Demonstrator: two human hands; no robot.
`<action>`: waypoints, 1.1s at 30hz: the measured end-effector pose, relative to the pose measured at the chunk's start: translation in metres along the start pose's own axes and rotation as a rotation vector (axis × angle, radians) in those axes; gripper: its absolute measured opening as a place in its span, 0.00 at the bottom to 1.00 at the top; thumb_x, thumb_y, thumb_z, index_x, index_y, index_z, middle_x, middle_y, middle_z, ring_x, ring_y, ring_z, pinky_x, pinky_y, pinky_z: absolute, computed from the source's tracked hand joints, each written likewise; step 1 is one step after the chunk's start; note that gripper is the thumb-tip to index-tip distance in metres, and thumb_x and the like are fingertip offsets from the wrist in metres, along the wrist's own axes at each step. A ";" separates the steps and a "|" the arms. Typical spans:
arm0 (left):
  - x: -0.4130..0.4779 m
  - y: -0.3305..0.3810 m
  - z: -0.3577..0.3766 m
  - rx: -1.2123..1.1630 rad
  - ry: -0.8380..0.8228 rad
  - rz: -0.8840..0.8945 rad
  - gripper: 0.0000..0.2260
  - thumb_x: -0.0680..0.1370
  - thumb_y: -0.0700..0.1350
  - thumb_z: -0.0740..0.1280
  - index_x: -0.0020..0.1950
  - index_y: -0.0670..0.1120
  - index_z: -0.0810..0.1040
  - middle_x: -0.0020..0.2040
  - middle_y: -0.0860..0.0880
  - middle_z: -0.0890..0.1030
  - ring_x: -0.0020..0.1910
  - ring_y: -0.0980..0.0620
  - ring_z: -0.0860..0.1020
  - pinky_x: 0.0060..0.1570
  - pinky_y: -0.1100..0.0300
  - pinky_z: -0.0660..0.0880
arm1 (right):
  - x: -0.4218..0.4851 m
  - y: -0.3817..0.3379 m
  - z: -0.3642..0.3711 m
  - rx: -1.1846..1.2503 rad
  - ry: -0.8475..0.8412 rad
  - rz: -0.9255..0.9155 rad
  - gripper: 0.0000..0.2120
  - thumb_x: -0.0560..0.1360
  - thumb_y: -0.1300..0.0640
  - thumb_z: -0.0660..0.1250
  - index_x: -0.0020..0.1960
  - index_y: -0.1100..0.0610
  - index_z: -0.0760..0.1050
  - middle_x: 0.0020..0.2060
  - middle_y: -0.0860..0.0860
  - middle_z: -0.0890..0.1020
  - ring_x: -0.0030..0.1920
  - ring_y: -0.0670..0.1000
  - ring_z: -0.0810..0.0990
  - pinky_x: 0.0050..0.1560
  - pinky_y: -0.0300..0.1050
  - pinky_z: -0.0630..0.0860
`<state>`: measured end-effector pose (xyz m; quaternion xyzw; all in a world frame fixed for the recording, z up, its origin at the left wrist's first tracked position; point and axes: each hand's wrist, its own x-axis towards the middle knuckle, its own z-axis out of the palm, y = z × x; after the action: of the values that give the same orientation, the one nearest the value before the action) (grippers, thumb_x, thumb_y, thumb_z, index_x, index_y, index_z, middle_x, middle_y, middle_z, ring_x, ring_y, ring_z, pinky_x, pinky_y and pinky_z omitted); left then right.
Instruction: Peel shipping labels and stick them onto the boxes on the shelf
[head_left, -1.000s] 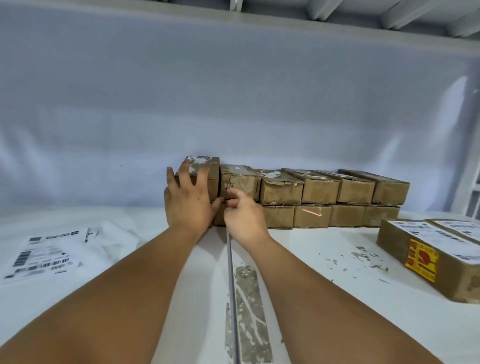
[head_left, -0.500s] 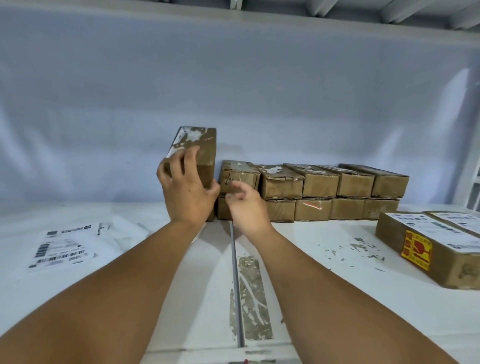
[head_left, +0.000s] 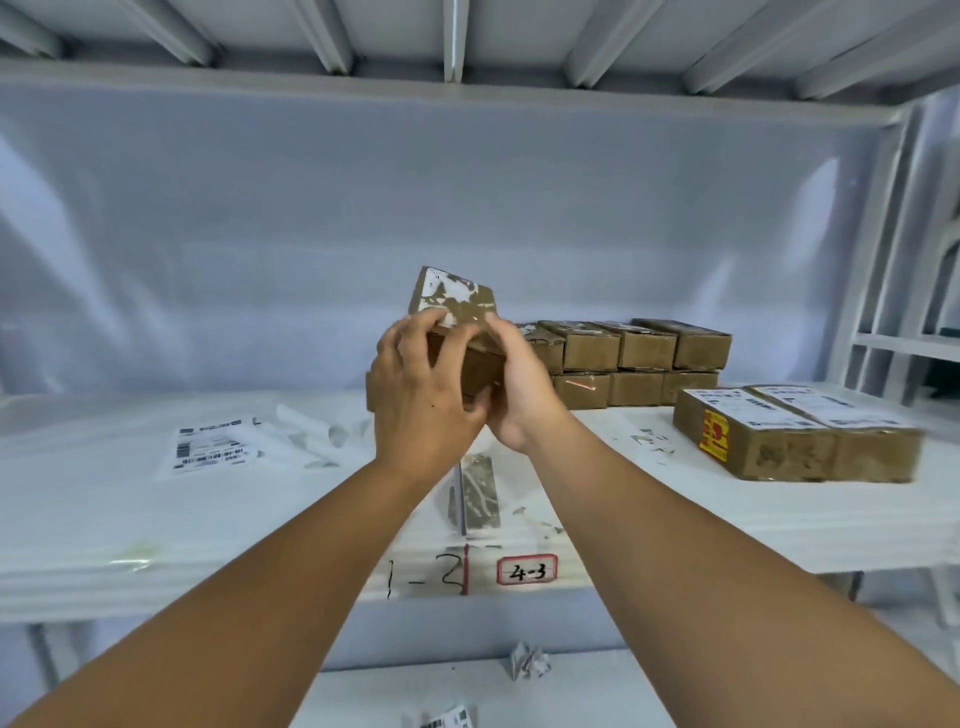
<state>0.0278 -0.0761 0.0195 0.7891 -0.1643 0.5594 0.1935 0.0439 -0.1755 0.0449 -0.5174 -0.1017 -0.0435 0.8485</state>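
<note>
Currently, head view: the small box (head_left: 457, 306) is held clear of the shelf (head_left: 727, 525), just left of the stacked row of boxes (head_left: 639, 364), and is tilted so that its top face, patched with torn white label residue, faces the camera. The left hand (head_left: 415, 395) grips the near left side with fingers spread and curled. The right hand (head_left: 519, 389) cups the opposite side with fingers curled over the upper edge. The label sheet (head_left: 210, 449) lies flat, well left of the row.

Handling estimate: the box looks light and stiff at the edges, though worn panels may dent. Grip the side walls and keep the top face free. Residue may weaken adhesion.
</note>
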 end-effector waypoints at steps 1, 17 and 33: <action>-0.005 0.006 -0.004 -0.042 -0.020 0.032 0.27 0.65 0.47 0.76 0.62 0.48 0.73 0.64 0.43 0.68 0.62 0.40 0.68 0.58 0.46 0.72 | -0.009 -0.004 -0.004 -0.025 0.040 -0.005 0.19 0.76 0.48 0.64 0.64 0.56 0.74 0.49 0.55 0.82 0.46 0.53 0.82 0.44 0.43 0.79; -0.037 0.039 -0.026 -0.462 -0.653 -0.385 0.23 0.73 0.56 0.69 0.66 0.53 0.72 0.66 0.49 0.72 0.62 0.51 0.72 0.56 0.60 0.68 | -0.087 -0.028 -0.065 -0.974 0.175 0.034 0.21 0.76 0.39 0.59 0.57 0.52 0.79 0.54 0.52 0.81 0.55 0.55 0.78 0.61 0.54 0.73; -0.026 -0.026 -0.063 0.071 -0.279 -0.158 0.07 0.74 0.38 0.65 0.50 0.45 0.81 0.56 0.46 0.75 0.56 0.42 0.71 0.34 0.55 0.69 | -0.086 -0.001 0.035 -1.591 0.005 -0.829 0.10 0.77 0.57 0.58 0.52 0.55 0.78 0.48 0.52 0.81 0.55 0.53 0.74 0.42 0.43 0.69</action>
<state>-0.0201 -0.0215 0.0102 0.8758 -0.1071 0.4331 0.1841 -0.0444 -0.1473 0.0431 -0.8741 -0.2183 -0.4053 0.1553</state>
